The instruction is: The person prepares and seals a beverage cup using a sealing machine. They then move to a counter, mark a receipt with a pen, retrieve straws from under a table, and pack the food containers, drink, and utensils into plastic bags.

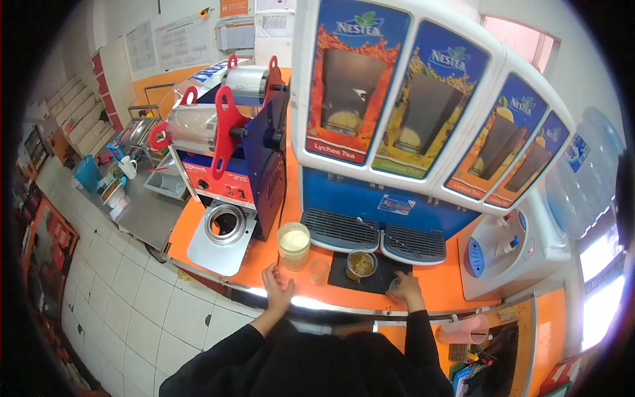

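Observation:
My left hand [278, 288] is over the orange counter's front edge, thumb and fingers apart, with nothing in it. Just beyond its fingertips stands a clear jar [294, 257] of pale powder, and beside that a small clear cup [319, 271]. My right hand [407, 291] has its fingers round a small see-through piece [395, 285], which looks like a clear cup, at the right end of a black mat [340, 278]. On the mat, between my hands, a clear cup [360, 263] holds something brownish with a grainy, frothy top.
A drink dispenser [390, 192] with black drip trays [340, 230] rises behind the mat. To the left stands a red and blue cup-sealing machine [228, 152] with its metal plate [221, 248] pulled out. A water dispenser [496, 258] is at right; a pink pitcher [463, 329] lies below the counter.

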The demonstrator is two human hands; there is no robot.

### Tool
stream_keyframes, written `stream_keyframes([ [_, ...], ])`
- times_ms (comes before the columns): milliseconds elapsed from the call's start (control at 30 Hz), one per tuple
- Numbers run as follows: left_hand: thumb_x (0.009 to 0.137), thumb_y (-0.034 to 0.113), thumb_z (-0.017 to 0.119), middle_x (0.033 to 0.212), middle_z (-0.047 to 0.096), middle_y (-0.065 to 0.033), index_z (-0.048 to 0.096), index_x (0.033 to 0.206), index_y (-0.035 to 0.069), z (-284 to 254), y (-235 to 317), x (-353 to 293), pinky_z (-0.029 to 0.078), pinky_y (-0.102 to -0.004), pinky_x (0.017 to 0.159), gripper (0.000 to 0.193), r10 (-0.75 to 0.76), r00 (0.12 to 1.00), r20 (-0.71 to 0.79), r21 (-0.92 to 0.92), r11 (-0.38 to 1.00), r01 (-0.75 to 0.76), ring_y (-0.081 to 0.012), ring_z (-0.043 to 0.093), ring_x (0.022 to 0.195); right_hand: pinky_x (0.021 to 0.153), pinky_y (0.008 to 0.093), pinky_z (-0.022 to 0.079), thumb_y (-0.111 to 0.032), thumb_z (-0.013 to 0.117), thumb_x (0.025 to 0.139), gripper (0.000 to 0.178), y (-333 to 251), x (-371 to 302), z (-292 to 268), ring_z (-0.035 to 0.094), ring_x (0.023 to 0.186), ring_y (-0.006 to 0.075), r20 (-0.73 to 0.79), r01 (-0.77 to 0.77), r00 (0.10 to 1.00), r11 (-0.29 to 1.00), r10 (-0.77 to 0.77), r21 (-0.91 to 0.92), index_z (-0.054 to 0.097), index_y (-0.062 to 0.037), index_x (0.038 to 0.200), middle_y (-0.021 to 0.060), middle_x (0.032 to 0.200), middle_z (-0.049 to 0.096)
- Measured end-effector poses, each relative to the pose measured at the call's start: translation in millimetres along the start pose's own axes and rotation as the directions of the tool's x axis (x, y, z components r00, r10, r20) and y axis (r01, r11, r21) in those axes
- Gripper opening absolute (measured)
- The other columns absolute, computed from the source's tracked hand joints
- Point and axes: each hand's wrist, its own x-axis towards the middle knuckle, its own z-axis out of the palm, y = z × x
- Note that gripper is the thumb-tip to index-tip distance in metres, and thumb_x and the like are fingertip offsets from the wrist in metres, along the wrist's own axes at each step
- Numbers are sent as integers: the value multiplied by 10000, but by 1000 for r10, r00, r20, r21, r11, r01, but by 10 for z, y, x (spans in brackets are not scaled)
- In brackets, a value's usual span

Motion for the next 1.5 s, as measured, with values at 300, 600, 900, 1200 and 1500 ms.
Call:
stream_keyframes([
  [300, 651, 133, 755, 1297, 351, -173, 312, 1358, 9, 52, -104, 280, 448, -376, 902, 844, 62, 998, -14, -60, 996, -63, -302, 445, 1155, 757, 227, 460, -175, 665, 854, 280, -2226, -138, -719, 520, 914, 120, -153, 210, 918, 121, -366, 970, 489, -89, 1054, 32, 1066, 502],
  [600, 689, 132, 766, 1333, 323, -178, 253, 1401, 31, -244, 105, 465, 438, -392, 949, 883, 79, 982, 171, -124, 991, -58, -317, 397, 1235, 895, 404, 460, -279, 860, 603, 594, -2749, 192, 13, 511, 1151, 324, -612, 779, 610, 524, -504, 344, 430, -40, 937, 218, 1292, 454],
  [900, 730, 160, 732, 1297, 378, -190, 302, 1386, 18, -524, -21, 277, 410, -403, 966, 797, 170, 949, 265, -60, 985, -159, -331, 417, 1205, 1095, 591, 80, -472, 605, 805, 800, -3309, -329, -1161, 230, 1392, 330, -631, 753, 482, 656, -608, -56, 316, -46, 1418, 168, 1472, 309],
  [1200, 745, 105, 692, 1151, 538, -163, 569, 1149, 30, -880, -238, -89, 415, -388, 944, 429, 105, 872, 478, -119, 991, -54, -329, 514, 1094, 1076, 603, 169, -501, 515, 850, 654, -3101, 41, -502, 273, 1368, 333, -440, 623, 653, 767, -617, -150, 389, -166, 1398, 174, 1425, 371],
  [1500, 773, 61, 670, 969, 619, -116, 644, 994, 52, -1400, -180, -8, 507, -323, 800, 222, -62, 835, 547, -39, 994, 100, -259, 627, 922, 853, 554, 450, -386, 827, 602, 846, -1798, -122, -323, 449, 1161, 402, -221, -241, 931, 944, 290, 225, 371, -65, 1239, 213, 1253, 419],
])
